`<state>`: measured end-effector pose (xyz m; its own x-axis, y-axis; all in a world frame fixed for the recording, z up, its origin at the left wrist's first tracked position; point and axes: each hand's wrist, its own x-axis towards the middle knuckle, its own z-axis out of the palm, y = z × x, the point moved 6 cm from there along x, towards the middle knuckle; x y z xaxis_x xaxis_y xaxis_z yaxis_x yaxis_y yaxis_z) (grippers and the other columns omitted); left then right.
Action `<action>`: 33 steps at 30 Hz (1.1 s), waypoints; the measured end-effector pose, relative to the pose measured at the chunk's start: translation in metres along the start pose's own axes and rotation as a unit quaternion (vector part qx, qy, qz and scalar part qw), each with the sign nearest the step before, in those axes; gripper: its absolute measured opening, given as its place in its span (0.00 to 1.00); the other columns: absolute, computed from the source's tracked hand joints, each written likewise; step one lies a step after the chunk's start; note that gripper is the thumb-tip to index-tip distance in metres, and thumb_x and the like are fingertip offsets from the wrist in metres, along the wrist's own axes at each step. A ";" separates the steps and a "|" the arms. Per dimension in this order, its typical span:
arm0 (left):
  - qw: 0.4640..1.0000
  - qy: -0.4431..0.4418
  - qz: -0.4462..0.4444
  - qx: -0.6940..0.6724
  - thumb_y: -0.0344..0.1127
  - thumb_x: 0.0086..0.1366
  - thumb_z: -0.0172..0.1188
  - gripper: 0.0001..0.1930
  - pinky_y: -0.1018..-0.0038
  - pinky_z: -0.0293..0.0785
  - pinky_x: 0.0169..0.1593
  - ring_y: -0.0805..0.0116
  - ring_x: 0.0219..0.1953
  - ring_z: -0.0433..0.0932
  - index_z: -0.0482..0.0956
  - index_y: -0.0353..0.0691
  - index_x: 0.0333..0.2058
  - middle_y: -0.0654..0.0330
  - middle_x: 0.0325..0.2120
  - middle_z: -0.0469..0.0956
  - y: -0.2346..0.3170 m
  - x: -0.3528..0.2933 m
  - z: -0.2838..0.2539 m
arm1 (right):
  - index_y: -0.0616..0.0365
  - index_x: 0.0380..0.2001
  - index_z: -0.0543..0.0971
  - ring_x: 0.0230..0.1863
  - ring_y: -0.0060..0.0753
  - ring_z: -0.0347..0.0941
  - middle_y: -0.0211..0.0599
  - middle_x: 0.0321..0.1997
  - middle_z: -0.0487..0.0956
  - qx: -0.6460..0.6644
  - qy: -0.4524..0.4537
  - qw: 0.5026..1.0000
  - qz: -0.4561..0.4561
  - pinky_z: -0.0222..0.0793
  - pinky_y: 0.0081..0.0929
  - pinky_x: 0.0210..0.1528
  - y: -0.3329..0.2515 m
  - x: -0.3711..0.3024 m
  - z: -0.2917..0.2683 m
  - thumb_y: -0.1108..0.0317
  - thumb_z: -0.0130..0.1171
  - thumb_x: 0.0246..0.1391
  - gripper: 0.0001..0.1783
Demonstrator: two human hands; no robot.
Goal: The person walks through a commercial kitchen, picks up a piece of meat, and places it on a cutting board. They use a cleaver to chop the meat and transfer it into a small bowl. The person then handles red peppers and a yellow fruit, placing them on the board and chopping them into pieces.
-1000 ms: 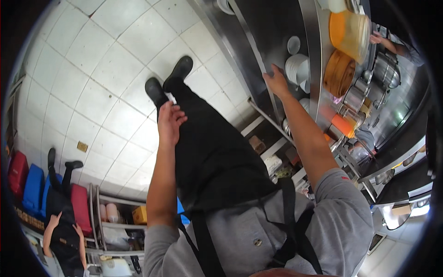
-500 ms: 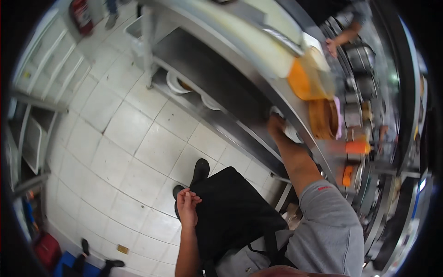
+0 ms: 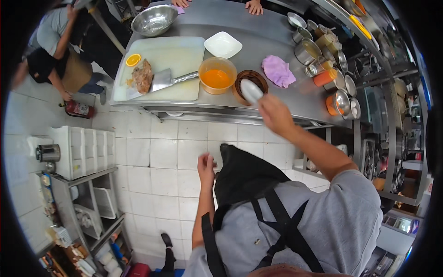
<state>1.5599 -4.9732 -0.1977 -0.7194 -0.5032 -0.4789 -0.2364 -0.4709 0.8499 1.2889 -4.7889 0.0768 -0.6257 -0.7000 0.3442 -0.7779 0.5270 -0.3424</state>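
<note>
My right hand [image 3: 276, 113] is closed on a shiny oval metal dish [image 3: 251, 92], blurred by motion. The dish is tilted over a round brown wooden steamer basket [image 3: 262, 82] near the counter's front edge, and I cannot tell whether they touch. Down in front of the counter, my left hand [image 3: 206, 167] hangs beside the black apron, fingers loosely bent and apart, with nothing visible in it. Left of the basket stands a plastic tub [image 3: 217, 76] of orange liquid. A cleaver [image 3: 162, 81] lies on the white cutting board [image 3: 180, 51], beside a browned piece of meat [image 3: 143, 76].
An orange half [image 3: 133, 60] rests on the board. Behind are a metal bowl [image 3: 154, 21] and a white square dish [image 3: 223, 45]. To the right lie a purple cloth [image 3: 278, 71] and pots [image 3: 308, 51]. Another person's hands [image 3: 254, 7] touch the far edge.
My right hand has come up from under the counter and over its top, bringing the metal dish. The view has turned toward the counter. My left hand remains low and empty.
</note>
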 end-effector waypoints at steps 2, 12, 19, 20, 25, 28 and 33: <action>0.993 -0.072 0.081 0.039 0.39 0.80 0.62 0.17 0.72 0.80 0.42 0.72 0.37 0.79 0.76 0.34 0.59 0.59 0.43 0.79 0.082 0.030 0.037 | 0.59 0.47 0.82 0.51 0.55 0.79 0.43 0.48 0.80 -0.015 -0.026 0.999 0.015 0.78 0.49 0.50 0.030 0.018 -0.001 0.72 0.64 0.63 0.10; 0.970 -0.033 0.147 0.191 0.34 0.76 0.63 0.25 0.74 0.82 0.35 0.69 0.34 0.83 0.68 0.29 0.65 0.52 0.50 0.77 0.270 0.144 0.145 | 0.66 0.60 0.81 0.50 0.58 0.82 0.54 0.49 0.82 0.281 0.067 0.841 0.458 0.80 0.48 0.54 0.128 -0.011 0.056 0.65 0.63 0.63 0.24; 0.965 -0.114 0.095 0.215 0.22 0.68 0.62 0.35 0.70 0.85 0.35 0.62 0.35 0.85 0.58 0.34 0.71 0.44 0.56 0.70 0.244 0.177 0.194 | 0.70 0.50 0.85 0.43 0.63 0.85 0.61 0.42 0.86 0.179 0.010 0.870 0.459 0.81 0.52 0.51 0.172 -0.028 0.051 0.64 0.66 0.52 0.25; 0.967 -0.120 0.083 0.210 0.21 0.68 0.62 0.36 0.69 0.86 0.35 0.61 0.35 0.86 0.57 0.35 0.72 0.44 0.57 0.69 0.238 0.179 0.203 | 0.71 0.49 0.85 0.43 0.63 0.85 0.61 0.41 0.86 0.174 0.010 0.864 0.472 0.81 0.51 0.50 0.176 -0.037 0.050 0.64 0.66 0.51 0.24; 0.978 -0.188 0.006 0.087 0.22 0.70 0.60 0.36 0.63 0.88 0.45 0.56 0.44 0.87 0.55 0.34 0.73 0.44 0.57 0.70 0.231 0.197 0.259 | 0.71 0.45 0.86 0.42 0.61 0.85 0.61 0.38 0.86 0.166 -0.002 0.845 0.508 0.81 0.50 0.49 0.164 -0.071 0.041 0.64 0.67 0.50 0.22; 0.978 -0.200 0.027 0.061 0.22 0.71 0.60 0.33 0.63 0.88 0.47 0.57 0.46 0.86 0.59 0.33 0.71 0.46 0.56 0.72 0.247 0.202 0.275 | 0.71 0.43 0.86 0.41 0.60 0.86 0.61 0.38 0.87 0.217 -0.021 0.813 0.540 0.81 0.49 0.48 0.136 -0.056 0.037 0.66 0.66 0.50 0.21; 0.966 -0.172 0.150 0.119 0.21 0.69 0.60 0.28 0.69 0.86 0.40 0.63 0.40 0.85 0.67 0.36 0.67 0.52 0.54 0.72 0.331 0.227 0.215 | 0.70 0.45 0.86 0.44 0.58 0.85 0.60 0.37 0.86 0.228 0.011 0.840 0.493 0.81 0.47 0.48 0.097 0.010 0.073 0.68 0.65 0.51 0.20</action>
<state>1.1778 -5.0876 0.0216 -0.9438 -0.3010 -0.1364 -0.0976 -0.1405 0.9853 1.2120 -4.7797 -0.0164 -0.9571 -0.0209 -0.2890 0.2187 0.6020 -0.7680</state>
